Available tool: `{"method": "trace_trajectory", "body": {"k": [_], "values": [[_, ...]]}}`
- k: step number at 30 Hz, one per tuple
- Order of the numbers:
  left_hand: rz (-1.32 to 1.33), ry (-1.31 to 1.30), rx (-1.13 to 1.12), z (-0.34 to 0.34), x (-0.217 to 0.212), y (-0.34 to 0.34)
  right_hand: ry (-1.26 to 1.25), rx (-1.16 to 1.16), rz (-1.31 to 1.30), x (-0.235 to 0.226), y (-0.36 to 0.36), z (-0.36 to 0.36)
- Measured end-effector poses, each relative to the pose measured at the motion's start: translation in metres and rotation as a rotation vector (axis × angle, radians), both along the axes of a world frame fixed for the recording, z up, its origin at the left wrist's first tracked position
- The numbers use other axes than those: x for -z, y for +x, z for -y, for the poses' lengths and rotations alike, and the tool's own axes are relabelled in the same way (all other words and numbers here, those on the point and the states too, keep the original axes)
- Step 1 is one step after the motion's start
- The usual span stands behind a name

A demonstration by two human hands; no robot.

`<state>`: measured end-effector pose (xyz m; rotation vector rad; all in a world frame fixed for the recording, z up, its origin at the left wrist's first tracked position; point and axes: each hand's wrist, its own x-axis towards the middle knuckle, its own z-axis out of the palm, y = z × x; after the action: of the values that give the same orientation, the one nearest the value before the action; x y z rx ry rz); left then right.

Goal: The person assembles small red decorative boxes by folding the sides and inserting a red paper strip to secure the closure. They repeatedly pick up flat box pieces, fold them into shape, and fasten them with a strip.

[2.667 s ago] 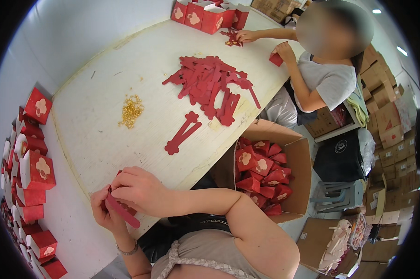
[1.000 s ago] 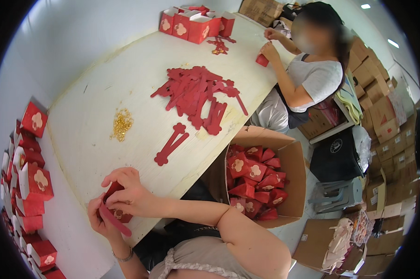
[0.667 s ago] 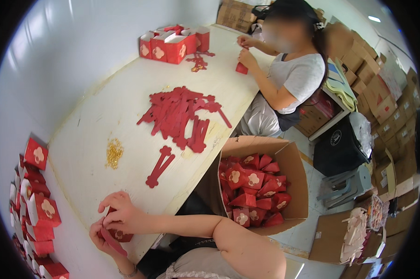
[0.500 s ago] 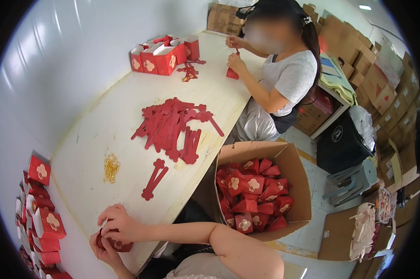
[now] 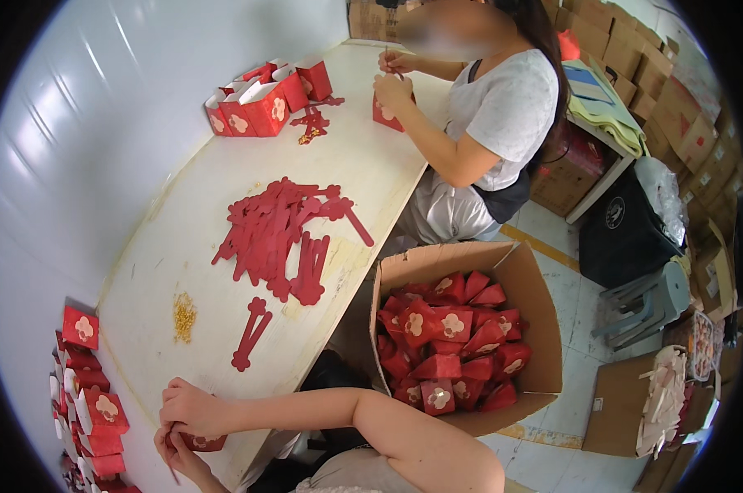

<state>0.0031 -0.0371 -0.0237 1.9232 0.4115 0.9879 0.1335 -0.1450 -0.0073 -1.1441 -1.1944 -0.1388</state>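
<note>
At the near left corner of the table, my hands work close together on a small red paper box (image 5: pixel 209 443). My left hand (image 5: pixel 188 463) is closed around the box's end from below. Over the top bends my right hand (image 5: pixel 192 409), fingers curled down at the box's closing edge. A thin red paper strip (image 5: pixel 173 472) pokes out below my fingers; its upper part is hidden. Farther up the table are a pair of loose red strips with flower-shaped ends (image 5: pixel 251 333), a small heap of gold fasteners (image 5: pixel 184 317) and a large pile of red strips (image 5: pixel 277 230).
Open red boxes (image 5: pixel 92 411) are stacked along the wall at left, with more (image 5: pixel 256 107) at the far end. A co-worker (image 5: pixel 503 115) sits across, handling a red box. On the floor at right, a carton (image 5: pixel 548 361) holds many finished-looking red boxes.
The view has shifted slightly. My hands stay on the red box, and the strip's end now sticks out below them. The co-worker's red box is raised and shows more.
</note>
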Motion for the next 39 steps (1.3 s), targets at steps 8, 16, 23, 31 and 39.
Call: {"method": "trace_trajectory", "body": {"k": [8,16,23,31,39], "values": [[0.028,0.032,0.058,-0.022,0.023,0.003,0.051,0.279,0.169,0.0,-0.009,0.015],[0.001,-0.234,0.326,0.004,-0.015,0.012,-0.116,0.339,0.105,-0.005,-0.01,0.018],[0.019,-0.359,0.422,-0.003,-0.016,0.002,-0.324,0.392,0.228,-0.01,-0.026,0.027],[0.094,0.026,0.501,-0.016,-0.007,0.007,-0.446,0.339,0.254,-0.017,-0.025,0.036],[0.19,0.057,0.409,-0.011,-0.005,0.014,-0.524,0.302,0.281,-0.029,-0.02,0.037]]}}
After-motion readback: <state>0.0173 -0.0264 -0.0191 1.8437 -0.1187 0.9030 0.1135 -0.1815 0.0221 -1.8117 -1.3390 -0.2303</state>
